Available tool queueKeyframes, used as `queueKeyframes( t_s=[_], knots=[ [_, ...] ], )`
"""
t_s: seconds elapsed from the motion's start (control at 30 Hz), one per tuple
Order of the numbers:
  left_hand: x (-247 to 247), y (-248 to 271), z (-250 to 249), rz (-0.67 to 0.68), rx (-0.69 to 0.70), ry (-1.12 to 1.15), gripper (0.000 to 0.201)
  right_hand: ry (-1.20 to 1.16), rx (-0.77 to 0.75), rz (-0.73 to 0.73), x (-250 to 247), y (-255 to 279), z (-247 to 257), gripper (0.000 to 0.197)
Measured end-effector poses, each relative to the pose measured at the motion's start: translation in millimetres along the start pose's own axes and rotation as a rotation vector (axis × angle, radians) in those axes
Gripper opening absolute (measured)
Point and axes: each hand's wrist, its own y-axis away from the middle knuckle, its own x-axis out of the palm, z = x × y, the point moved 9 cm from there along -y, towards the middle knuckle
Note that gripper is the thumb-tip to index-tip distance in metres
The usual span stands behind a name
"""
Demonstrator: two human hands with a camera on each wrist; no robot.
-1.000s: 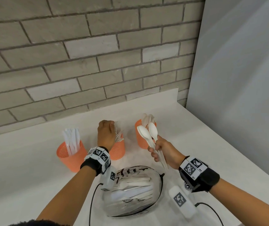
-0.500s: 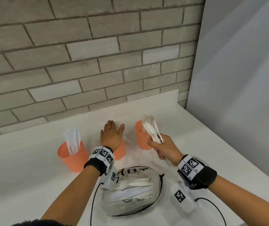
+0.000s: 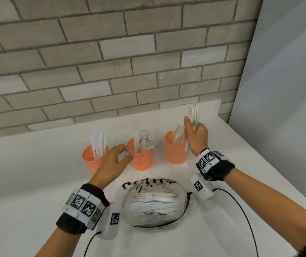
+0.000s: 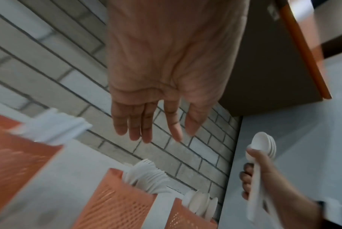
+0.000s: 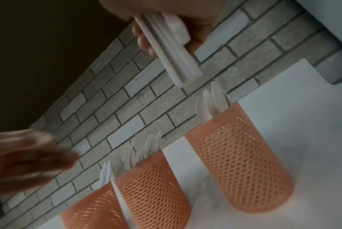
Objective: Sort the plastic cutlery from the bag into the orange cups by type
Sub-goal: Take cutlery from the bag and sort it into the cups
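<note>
My right hand [image 3: 196, 138] is up over the right cup [image 3: 176, 151], fingers wrapped round a little bunch of white spoons [image 3: 193, 115], bowls pointing up and handles sticking out below my fist. That cup already has spoons standing in it. My left hand [image 3: 111, 164] is just hanging in the air in front of the gap between the left cup [image 3: 93, 158] and the middle cup [image 3: 142, 160], fingers loose and holding nothing; it's pretty blurry from above, but my left wrist camera shows the fingers [image 4: 134, 124] nearly straight. Forks [image 3: 144, 141] are in the middle cup, and what look like knives [image 3: 97, 143] in the left one. The clear bag [image 3: 155, 203] lies on the white counter [image 3: 28, 182] just in front of the cups, between my wrists, with more white cutlery inside.
</note>
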Motion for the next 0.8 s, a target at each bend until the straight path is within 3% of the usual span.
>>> queueKeyframes(
  t_s=[0.13, 0.27, 0.43, 0.6, 0.8],
  knots=[
    [6.1, 52.8, 27.2, -0.043, -0.054, -0.046, 0.009, -0.067, 0.004, -0.074, 9.4, -12.4, -6.9, 0.051],
    [30.6, 84.4, 66.9, -0.04, -0.208, -0.028, 0.02, -0.112, -0.018, -0.098, 19.3, -18.1, -12.5, 0.056],
    [49.4, 97.0, 81.3, -0.023, -0.241, -0.008, 0.033, -0.16, -0.151, -0.094, 30.5, -31.3, -14.9, 0.068],
    [48.7, 96.3, 84.7, -0.059, -0.252, -0.008, 0.032, -0.238, -0.188, -0.086, 37.8, -38.1, -12.6, 0.07],
    [49.3, 95.5, 88.8, -0.056, -0.269, -0.032, 0.029, -0.353, 0.001, -0.055, 52.0, -39.0, -33.7, 0.049]
  ],
)
